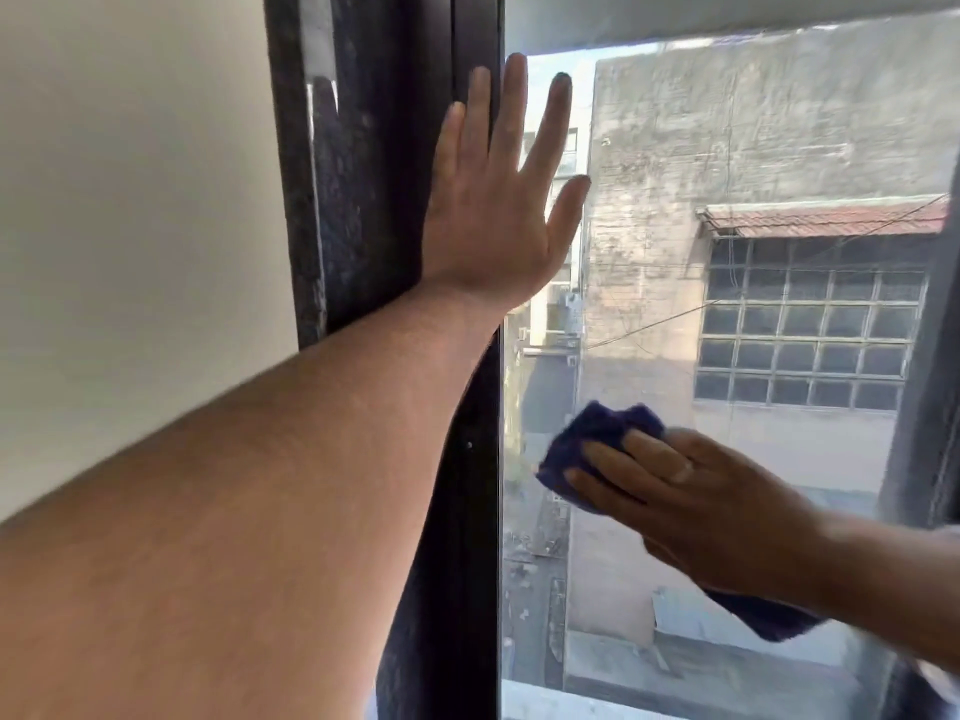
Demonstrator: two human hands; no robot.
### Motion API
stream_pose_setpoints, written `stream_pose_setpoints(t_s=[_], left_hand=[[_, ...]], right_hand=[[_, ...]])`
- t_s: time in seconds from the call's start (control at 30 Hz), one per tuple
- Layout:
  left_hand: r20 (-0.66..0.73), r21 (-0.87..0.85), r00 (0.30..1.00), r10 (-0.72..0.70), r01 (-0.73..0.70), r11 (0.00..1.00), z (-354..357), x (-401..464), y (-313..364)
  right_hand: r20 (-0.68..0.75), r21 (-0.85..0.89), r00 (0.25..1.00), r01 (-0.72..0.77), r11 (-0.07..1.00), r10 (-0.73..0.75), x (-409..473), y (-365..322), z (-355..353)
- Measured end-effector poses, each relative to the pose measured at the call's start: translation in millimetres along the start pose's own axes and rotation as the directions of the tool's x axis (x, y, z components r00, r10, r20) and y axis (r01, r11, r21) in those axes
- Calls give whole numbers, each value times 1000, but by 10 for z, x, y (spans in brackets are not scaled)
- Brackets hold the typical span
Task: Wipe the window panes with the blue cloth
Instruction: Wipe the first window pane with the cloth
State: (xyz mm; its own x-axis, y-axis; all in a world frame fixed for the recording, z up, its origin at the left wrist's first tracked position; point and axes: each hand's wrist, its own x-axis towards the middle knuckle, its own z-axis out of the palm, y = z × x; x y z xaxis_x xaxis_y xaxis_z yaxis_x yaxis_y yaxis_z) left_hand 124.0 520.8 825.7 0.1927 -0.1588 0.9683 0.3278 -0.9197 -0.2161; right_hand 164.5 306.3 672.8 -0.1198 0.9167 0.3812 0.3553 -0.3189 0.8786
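Looking through window pane [727, 356], the landmark: grimy concrete building [753, 148] with gridded window [810, 335] and tiled awning [826, 218] visible beyond it. Dark window frame [395, 148] along pane's left edge, pale wall [130, 200] further left. Left hand [498, 200] flat and spread, gripping nothing, palm straddling frame and upper-left of pane. Right hand [696, 506] low on pane, fingers [639, 459] extended, pressing blue cloth [597, 439] against the glass; cloth bunched under palm, one end trailing out below wrist.
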Motion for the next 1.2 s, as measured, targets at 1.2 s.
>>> stream_pose_setpoints(t_s=[1.2], left_hand=[[-48,-7,999,-19,18,1000,44,-27,-7]], right_hand=[[99,40,990,96,995,-99,-290,226,137]])
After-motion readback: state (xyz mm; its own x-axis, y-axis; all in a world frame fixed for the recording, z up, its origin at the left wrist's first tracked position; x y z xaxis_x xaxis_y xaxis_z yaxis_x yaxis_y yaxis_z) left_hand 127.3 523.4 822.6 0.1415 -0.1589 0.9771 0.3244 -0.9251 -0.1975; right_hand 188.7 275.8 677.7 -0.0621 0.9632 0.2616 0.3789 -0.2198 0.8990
